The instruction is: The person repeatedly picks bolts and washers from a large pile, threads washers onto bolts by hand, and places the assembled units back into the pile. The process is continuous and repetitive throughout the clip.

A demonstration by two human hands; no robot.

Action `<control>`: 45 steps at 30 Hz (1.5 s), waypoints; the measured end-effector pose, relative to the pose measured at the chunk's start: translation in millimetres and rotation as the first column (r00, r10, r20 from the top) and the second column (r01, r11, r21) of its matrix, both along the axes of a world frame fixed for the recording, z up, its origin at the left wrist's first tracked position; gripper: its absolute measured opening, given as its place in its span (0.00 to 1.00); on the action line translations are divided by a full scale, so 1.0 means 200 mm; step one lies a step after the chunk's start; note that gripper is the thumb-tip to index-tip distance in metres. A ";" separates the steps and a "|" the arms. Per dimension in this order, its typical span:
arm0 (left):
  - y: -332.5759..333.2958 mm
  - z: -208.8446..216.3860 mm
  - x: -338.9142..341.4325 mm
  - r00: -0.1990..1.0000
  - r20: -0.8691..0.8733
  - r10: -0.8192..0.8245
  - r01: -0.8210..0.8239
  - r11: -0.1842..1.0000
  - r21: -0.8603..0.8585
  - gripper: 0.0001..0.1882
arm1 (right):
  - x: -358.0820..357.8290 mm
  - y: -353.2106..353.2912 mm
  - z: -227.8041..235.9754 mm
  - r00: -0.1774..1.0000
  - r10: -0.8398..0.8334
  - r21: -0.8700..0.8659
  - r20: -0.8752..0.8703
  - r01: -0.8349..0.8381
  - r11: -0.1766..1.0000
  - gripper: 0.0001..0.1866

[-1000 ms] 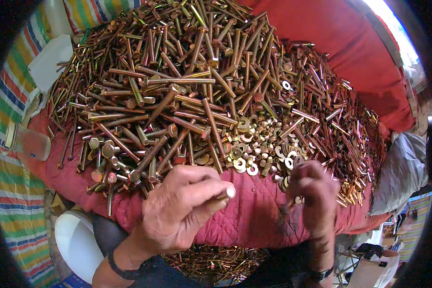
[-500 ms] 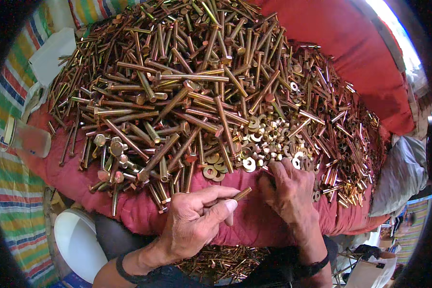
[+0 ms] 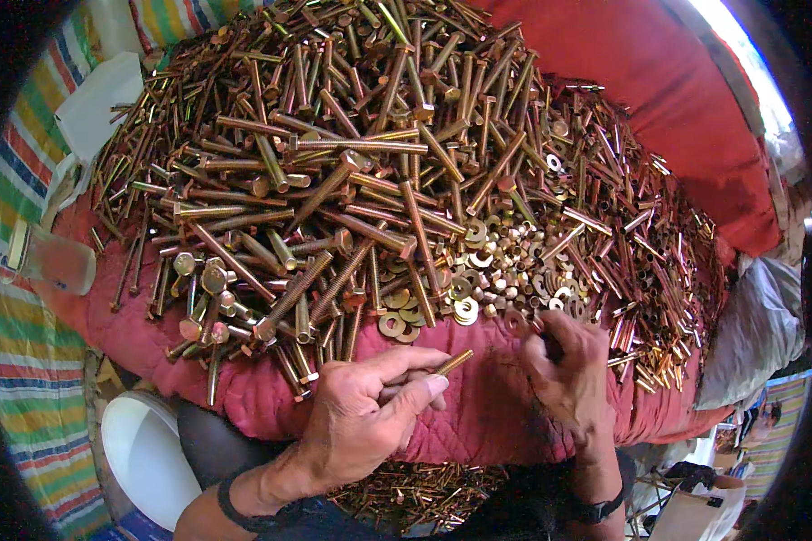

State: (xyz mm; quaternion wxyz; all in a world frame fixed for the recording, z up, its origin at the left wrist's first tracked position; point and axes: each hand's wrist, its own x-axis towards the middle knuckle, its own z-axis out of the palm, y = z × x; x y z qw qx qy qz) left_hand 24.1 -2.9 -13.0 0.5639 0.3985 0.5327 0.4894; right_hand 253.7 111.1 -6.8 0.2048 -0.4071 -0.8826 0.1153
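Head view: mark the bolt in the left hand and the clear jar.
Bolt [image 3: 456, 362]: head view, on the threaded shank protruding from the left hand [image 3: 363, 408].
Clear jar [image 3: 60, 260]: head view, on the middle of its body.

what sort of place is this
Likely a makeshift workshop, perhaps in a home, though I can't be sure: a big heap of bolts and loose washers lies on a red quilt, with a striped sheet at the left.

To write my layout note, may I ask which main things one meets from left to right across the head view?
Clear jar, white basin, left hand, the threaded shaft it holds, right hand, crumpled grey material.
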 end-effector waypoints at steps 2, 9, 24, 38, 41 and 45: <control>0.01 -0.01 0.01 0.987 -0.157 0.019 0.001 0.991 0.131 0.12 | 0.00 -0.06 0.02 0.999 0.021 -0.028 -0.036 -0.022 0.999 0.08; 0.00 -0.03 0.03 0.855 -0.512 0.078 0.131 0.924 0.360 0.08 | -0.01 -0.19 0.04 0.979 0.174 -0.178 -0.104 -0.190 0.965 0.14; -0.02 -0.04 0.14 0.974 -0.218 -0.064 0.118 0.962 0.245 0.10 | -0.11 -0.22 0.06 0.099 -0.580 -0.550 -0.809 -0.475 0.687 0.26; -0.03 0.01 0.05 0.984 0.175 -0.032 0.016 0.995 0.097 0.07 | -0.08 -0.23 0.11 0.551 -0.500 -0.691 -0.668 -0.209 0.692 0.20; -0.03 0.02 0.03 0.941 0.330 -0.074 0.080 0.997 -0.005 0.12 | -0.10 -0.26 0.10 0.450 -0.563 -0.664 -0.693 -0.095 0.742 0.21; -0.01 -0.03 0.09 0.904 0.426 0.034 -0.103 0.985 0.141 0.21 | -0.16 -0.33 0.07 0.854 -0.167 -0.362 -0.493 -0.026 0.932 0.24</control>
